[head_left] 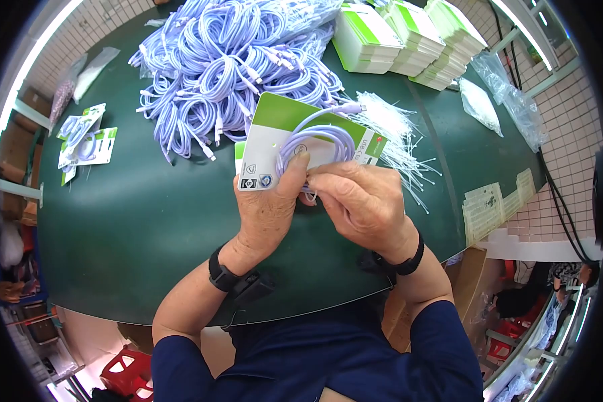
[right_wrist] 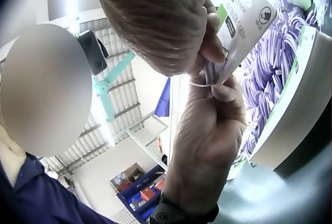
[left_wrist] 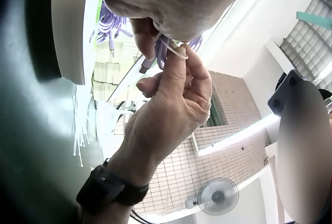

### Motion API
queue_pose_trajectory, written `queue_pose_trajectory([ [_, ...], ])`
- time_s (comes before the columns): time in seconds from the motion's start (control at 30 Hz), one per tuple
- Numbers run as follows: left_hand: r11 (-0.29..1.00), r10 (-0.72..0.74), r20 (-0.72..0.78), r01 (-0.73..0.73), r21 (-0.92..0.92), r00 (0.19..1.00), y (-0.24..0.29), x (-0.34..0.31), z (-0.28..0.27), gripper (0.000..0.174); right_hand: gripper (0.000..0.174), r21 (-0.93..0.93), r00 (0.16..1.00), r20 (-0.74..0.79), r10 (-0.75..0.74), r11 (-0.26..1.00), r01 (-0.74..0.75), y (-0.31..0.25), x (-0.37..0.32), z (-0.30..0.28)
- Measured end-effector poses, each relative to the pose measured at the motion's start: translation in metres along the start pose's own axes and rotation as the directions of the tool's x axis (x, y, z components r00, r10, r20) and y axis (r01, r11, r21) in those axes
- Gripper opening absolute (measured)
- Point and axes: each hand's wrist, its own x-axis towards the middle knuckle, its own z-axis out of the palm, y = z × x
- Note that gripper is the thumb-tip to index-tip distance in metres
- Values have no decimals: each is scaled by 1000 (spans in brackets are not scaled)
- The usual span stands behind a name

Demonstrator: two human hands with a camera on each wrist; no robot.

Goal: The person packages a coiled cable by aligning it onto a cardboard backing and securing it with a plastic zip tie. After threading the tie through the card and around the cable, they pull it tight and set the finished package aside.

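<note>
A green-and-white packaging card (head_left: 264, 137) with USB cable print is held up by my left hand (head_left: 268, 211). Its thumb presses a coiled lavender USB cable (head_left: 342, 139) against the card's face. One cable end sticks out over the green band. With bent fingertips, my right hand (head_left: 365, 201) pinches at the lower end of the coil. A thin white cable tie (left_wrist: 175, 50) loops round the cable there, seen also in the right wrist view. Both hands meet at that spot, and they partly hide the tie's ends.
A big heap of lavender cables (head_left: 214, 67) lies at the back. Card stacks (head_left: 368, 50) stand back right, beside loose white cable ties (head_left: 392, 134). Finished-looking carded cables (head_left: 87, 144) lie at left. Plastic bags (head_left: 479, 104) and taped paper (head_left: 486, 208) are at right.
</note>
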Motion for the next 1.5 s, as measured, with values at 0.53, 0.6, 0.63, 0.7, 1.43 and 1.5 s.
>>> queue_pose_trajectory([
  [0.53,985,-166,36,167,-36,986,-8,-1,-6,21,25,80,987,86,136,987,-142,5,5,-4],
  [0.6,987,-163,43,163,-1,986,-8,3,-9,21,25,99,986,63,154,982,-160,5,4,-4],
  [0.63,991,-130,54,131,-14,990,-6,6,-10,24,25,114,992,-26,122,986,-119,4,7,-9],
  [0.7,997,-66,74,69,-41,995,-1,10,-12,31,25,129,977,-203,62,991,-36,7,9,-22],
  [1.43,979,160,287,-190,78,944,-16,-26,-32,62,41,739,698,670,252,-141,-659,58,-28,6],
  [1.5,977,159,278,-192,94,947,-16,-25,-32,64,39,727,691,679,246,-100,-679,60,-29,5],
])
